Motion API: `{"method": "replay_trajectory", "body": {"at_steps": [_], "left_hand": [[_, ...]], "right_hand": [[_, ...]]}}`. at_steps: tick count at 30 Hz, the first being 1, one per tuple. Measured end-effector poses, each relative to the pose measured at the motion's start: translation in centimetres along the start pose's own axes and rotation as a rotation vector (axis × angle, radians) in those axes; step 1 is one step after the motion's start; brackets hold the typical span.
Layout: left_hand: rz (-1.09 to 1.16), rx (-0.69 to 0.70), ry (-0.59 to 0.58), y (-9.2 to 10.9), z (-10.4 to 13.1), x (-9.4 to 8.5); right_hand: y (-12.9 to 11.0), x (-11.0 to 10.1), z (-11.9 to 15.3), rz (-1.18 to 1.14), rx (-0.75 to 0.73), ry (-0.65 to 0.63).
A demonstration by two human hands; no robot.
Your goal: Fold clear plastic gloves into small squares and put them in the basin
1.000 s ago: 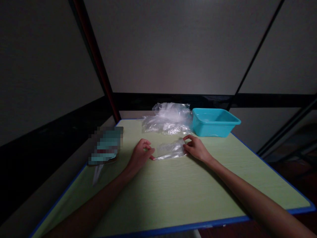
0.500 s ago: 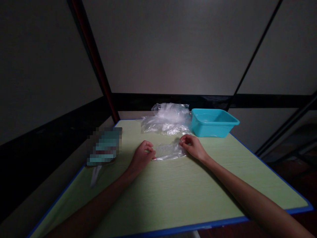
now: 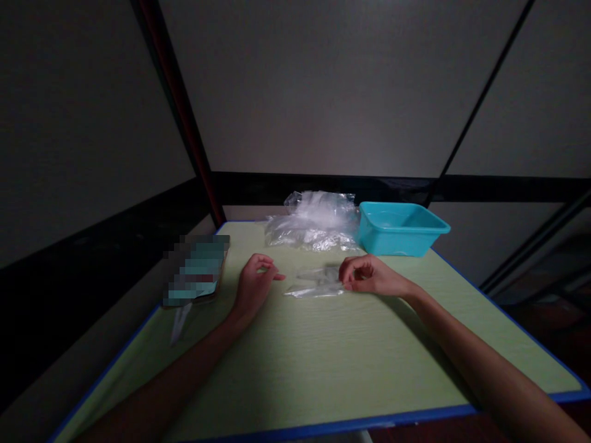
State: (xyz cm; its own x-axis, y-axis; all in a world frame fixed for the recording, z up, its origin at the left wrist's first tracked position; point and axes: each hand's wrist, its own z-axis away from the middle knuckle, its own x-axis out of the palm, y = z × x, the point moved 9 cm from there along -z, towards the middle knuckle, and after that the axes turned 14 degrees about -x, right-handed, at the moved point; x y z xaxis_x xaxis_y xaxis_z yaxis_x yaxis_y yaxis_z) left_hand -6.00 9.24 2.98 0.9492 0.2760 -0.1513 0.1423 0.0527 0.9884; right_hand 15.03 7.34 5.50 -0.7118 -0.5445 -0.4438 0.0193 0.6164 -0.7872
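Right hand point(image 3: 369, 275): fingers curled at the right end of a clear plastic bag point(image 3: 316, 289), thumb against the film; whether it grips firmly cannot be told. The bag lies creased on the bench point(image 3: 295, 363), between the hands. Left hand point(image 3: 256, 280): partly open, holding nothing — just beside the bag's left end, apart from it. A pile of clear bags point(image 3: 314, 221) sits behind, beside a blue basin point(image 3: 399, 240) — upright, at the bench's far right.

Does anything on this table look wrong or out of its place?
A phone-like device lies slanted at the left edge of the table, where it might get knocked off. Nothing looks spilled.
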Motion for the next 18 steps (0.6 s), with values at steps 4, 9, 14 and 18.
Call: {"method": "replay_trajectory", "body": {"at_steps": [4,9,14,18], "left_hand": [[0.002,0.004,-0.006,0.0,0.0,0.0],[-0.021,0.0,-0.02,0.1,0.2,0.2],[-0.042,0.0,-0.049,0.1,0.3,0.5],[-0.036,0.051,-0.146,0.5,0.8,1.5]], "right_hand": [[-0.7,0.4,0.6,-0.003,-0.008,-0.117],[-1.0,1.3,1.6,0.008,0.054,-0.293],[-0.7,2.4,2.5,0.009,0.139,-0.436],[-0.4,3.1,3.0,0.013,0.201,-0.504]]}}
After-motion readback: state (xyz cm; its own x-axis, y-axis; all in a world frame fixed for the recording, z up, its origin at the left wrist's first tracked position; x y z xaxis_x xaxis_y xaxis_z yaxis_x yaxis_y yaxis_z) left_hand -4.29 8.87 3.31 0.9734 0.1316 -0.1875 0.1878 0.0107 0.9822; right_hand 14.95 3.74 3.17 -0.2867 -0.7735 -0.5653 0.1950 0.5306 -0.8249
